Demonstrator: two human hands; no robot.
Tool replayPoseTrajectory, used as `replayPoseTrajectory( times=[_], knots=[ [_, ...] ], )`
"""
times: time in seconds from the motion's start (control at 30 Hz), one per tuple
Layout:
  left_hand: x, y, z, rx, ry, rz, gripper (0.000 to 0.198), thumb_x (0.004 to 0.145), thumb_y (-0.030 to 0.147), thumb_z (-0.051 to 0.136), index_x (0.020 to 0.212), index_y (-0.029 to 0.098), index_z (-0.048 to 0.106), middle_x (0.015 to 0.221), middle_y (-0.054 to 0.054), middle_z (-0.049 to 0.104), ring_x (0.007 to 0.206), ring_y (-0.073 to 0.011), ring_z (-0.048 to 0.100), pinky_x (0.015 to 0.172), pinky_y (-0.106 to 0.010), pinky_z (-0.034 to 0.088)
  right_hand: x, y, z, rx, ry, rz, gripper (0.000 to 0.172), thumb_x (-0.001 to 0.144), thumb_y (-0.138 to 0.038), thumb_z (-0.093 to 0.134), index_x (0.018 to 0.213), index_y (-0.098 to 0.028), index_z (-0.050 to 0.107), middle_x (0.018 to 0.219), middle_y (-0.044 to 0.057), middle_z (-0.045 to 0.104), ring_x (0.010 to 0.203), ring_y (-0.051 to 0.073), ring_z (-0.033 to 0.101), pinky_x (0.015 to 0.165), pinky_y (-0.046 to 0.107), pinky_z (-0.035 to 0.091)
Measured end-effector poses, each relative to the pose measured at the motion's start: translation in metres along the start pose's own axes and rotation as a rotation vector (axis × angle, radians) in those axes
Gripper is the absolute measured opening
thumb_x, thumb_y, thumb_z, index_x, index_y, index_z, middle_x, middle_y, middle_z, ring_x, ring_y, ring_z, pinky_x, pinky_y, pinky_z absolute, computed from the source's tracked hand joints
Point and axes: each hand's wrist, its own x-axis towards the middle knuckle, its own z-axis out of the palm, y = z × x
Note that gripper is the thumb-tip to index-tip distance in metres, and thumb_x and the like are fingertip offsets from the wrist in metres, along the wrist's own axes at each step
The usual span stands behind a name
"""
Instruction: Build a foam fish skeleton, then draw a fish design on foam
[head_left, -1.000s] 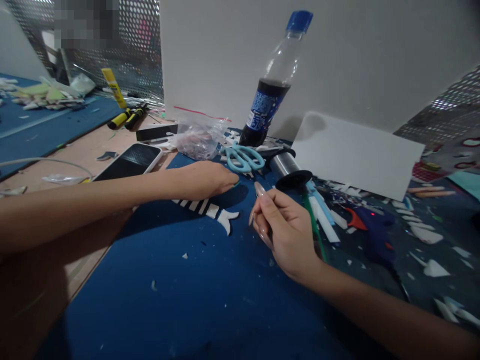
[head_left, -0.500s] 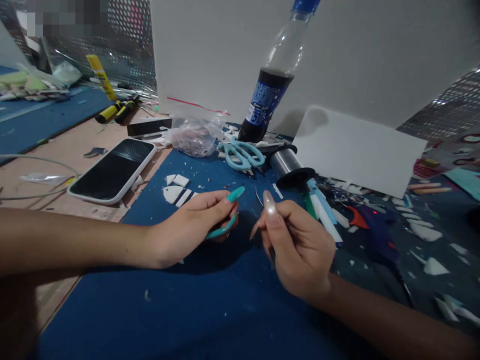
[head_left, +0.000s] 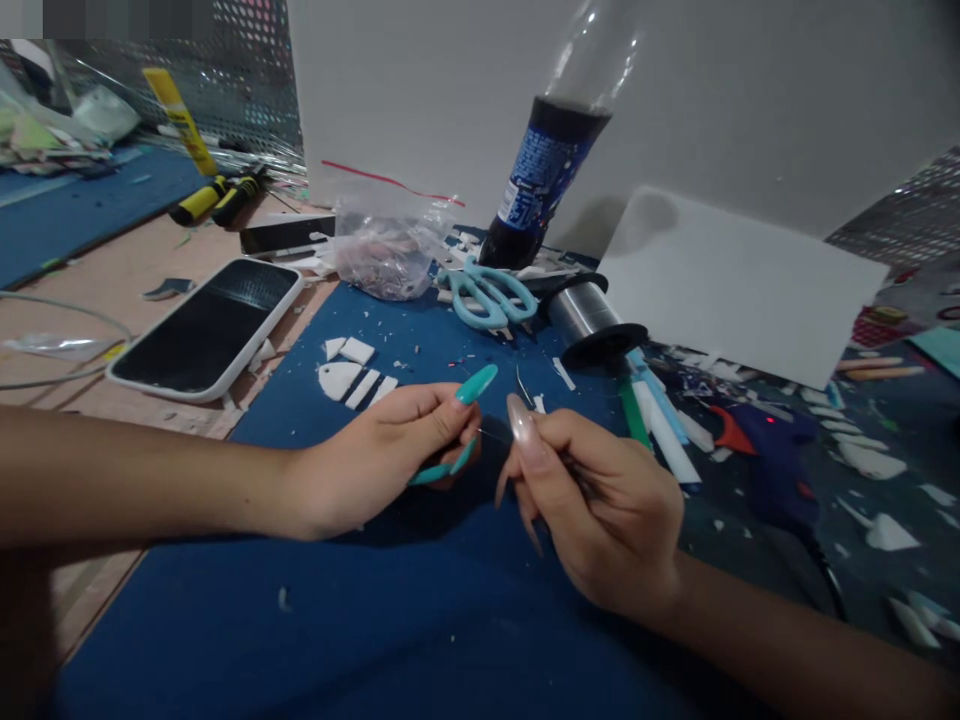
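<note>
In the middle of the head view, my left hand [head_left: 409, 435] is closed in a pinch, thumb against the fingers. A fine thread [head_left: 493, 434], hard to make out, runs from its fingertips towards my right hand [head_left: 600, 490]. My right hand is also pinched, a small gap away, with its fingers curled. Just above its thumb tip a thin, curved, shiny piece [head_left: 523, 386] sticks up; whether the hand holds it I cannot tell. Beyond the left hand lie white cut pieces [head_left: 341, 380], some in a striped fish-like row. A spool of clear line [head_left: 589, 318] lies beyond the right hand.
Light blue scissors [head_left: 487, 300] lie by a leaning soda bottle [head_left: 544, 175] and a zip bag [head_left: 390, 250]. A phone [head_left: 210, 330] is at left. A glue gun [head_left: 776, 460] and scraps lie right, below a white board [head_left: 742, 280]. The blue mat [head_left: 337, 620] spreads beneath.
The view has shifted slightly, so the background sits a little lower and wider. My hands stay pinched, the right a bit closer to the left, and the thread between them now shows.
</note>
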Motion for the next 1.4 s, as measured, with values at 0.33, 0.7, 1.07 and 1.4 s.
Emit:
replayPoseTrajectory(
  times=[0.33,0.7,1.07,1.4],
  knots=[
    [0.0002,0.0003,0.0001,0.056,0.011,0.007,0.035,0.092,0.041,0.045,0.066,0.018,0.043,0.058,0.004,0.037,0.053,-0.0082,0.030,0.052,-0.023,0.026,-0.0013,0.0021,-0.0005,-0.014,0.002,-0.045,0.028,0.092,-0.012,0.049,0.065,-0.019,0.052,0.048,-0.007,0.051,0.039,0.004,0.048,0.038,0.017,0.038],
    [0.0004,0.0015,0.0016,0.057,0.019,0.015,0.033,0.090,0.041,0.047,0.067,0.018,0.043,0.059,0.005,0.038,0.053,-0.0080,0.032,0.052,-0.023,0.027,0.0001,0.0006,0.0006,-0.014,-0.015,-0.012,0.028,0.091,-0.013,0.049,0.064,-0.020,0.052,0.047,-0.006,0.052,0.039,0.006,0.051,0.036,0.018,0.037],
    [-0.0018,0.0022,0.0010,0.048,0.010,0.048,0.035,0.094,0.041,0.042,0.069,0.017,0.044,0.060,0.006,0.038,0.053,-0.0078,0.031,0.051,-0.023,0.025,0.0002,0.0014,0.0007,0.040,-0.064,0.045,0.030,0.093,-0.016,0.047,0.064,-0.019,0.052,0.050,-0.005,0.055,0.041,0.005,0.051,0.038,0.016,0.038],
    [-0.0035,0.0061,0.0031,0.141,0.027,0.068,0.040,0.093,0.048,0.042,0.065,0.019,0.042,0.059,0.005,0.037,0.054,-0.0094,0.031,0.052,-0.024,0.026,0.0021,0.0029,0.0004,0.092,-0.105,0.103,0.029,0.094,-0.020,0.045,0.066,-0.017,0.052,0.044,-0.006,0.050,0.033,0.003,0.046,0.035,0.014,0.035]
  ],
)
